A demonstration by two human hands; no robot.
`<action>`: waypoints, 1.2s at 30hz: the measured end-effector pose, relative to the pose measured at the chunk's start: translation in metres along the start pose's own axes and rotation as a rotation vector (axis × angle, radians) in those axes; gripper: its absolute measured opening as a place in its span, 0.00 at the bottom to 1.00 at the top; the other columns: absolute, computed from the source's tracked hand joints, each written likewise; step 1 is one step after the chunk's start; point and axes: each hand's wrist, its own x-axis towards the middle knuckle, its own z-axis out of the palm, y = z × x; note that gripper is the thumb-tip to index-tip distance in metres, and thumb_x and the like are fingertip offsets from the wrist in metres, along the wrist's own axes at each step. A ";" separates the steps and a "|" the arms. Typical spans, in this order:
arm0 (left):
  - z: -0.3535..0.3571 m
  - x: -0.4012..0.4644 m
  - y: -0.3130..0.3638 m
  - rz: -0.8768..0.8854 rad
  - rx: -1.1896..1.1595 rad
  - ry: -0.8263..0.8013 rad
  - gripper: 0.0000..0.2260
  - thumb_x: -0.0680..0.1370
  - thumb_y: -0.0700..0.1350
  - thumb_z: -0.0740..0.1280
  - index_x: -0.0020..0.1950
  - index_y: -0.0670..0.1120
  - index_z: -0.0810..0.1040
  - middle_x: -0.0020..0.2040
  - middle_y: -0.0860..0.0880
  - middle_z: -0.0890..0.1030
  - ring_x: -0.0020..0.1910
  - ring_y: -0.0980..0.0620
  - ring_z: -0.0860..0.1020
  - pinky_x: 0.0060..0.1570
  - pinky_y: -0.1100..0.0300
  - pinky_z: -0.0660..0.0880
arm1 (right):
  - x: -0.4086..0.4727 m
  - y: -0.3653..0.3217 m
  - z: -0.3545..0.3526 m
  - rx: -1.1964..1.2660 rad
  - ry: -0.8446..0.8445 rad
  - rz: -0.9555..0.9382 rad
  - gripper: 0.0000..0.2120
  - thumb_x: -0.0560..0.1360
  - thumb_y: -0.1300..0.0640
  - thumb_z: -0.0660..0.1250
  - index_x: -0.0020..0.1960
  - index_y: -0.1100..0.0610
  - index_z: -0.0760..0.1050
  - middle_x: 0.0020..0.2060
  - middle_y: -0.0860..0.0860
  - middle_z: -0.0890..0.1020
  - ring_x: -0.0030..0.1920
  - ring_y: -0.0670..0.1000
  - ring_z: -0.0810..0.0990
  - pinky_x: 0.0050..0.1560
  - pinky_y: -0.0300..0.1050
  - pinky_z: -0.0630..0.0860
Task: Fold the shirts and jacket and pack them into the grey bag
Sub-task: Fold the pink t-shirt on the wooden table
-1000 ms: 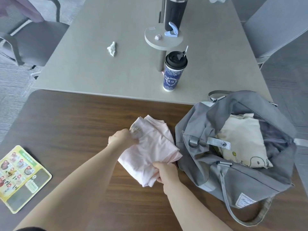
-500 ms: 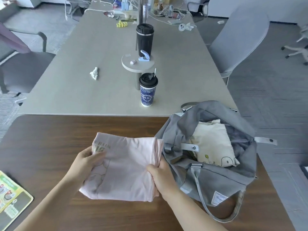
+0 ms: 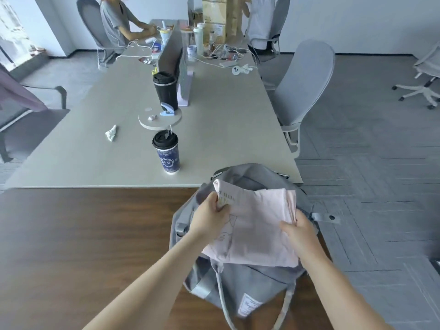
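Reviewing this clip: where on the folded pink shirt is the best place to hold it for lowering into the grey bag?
By its two opposite side edges, as here: left hand pinches the printed left edge of the folded pink shirt, right hand the stacked right edge. That probably keeps it flat and folded over the open grey fabric bag.

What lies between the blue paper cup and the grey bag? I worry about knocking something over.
In the head view, only bare grey tabletop separates the blue paper cup from the grey bag; nothing stands there.
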 end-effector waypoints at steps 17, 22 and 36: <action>0.076 -0.003 -0.076 -0.137 0.849 -0.377 0.24 0.78 0.56 0.58 0.74 0.62 0.60 0.64 0.47 0.75 0.62 0.42 0.75 0.62 0.49 0.67 | 0.067 0.073 0.013 -0.597 -0.157 0.018 0.32 0.79 0.53 0.59 0.78 0.41 0.48 0.56 0.53 0.75 0.44 0.56 0.79 0.41 0.53 0.78; 0.074 -0.015 -0.083 -0.107 0.955 -0.407 0.25 0.78 0.58 0.54 0.75 0.62 0.55 0.57 0.44 0.81 0.60 0.42 0.76 0.61 0.49 0.64 | 0.070 0.073 0.005 -0.617 -0.266 0.064 0.30 0.81 0.52 0.57 0.79 0.42 0.49 0.44 0.54 0.80 0.32 0.51 0.75 0.30 0.45 0.69; 0.056 -0.093 -0.093 -0.076 0.926 -0.258 0.14 0.80 0.53 0.55 0.58 0.51 0.76 0.54 0.50 0.81 0.57 0.46 0.77 0.61 0.53 0.65 | 0.035 0.083 -0.002 -0.736 -0.504 -0.062 0.26 0.80 0.56 0.59 0.77 0.48 0.58 0.66 0.54 0.76 0.60 0.56 0.77 0.57 0.49 0.75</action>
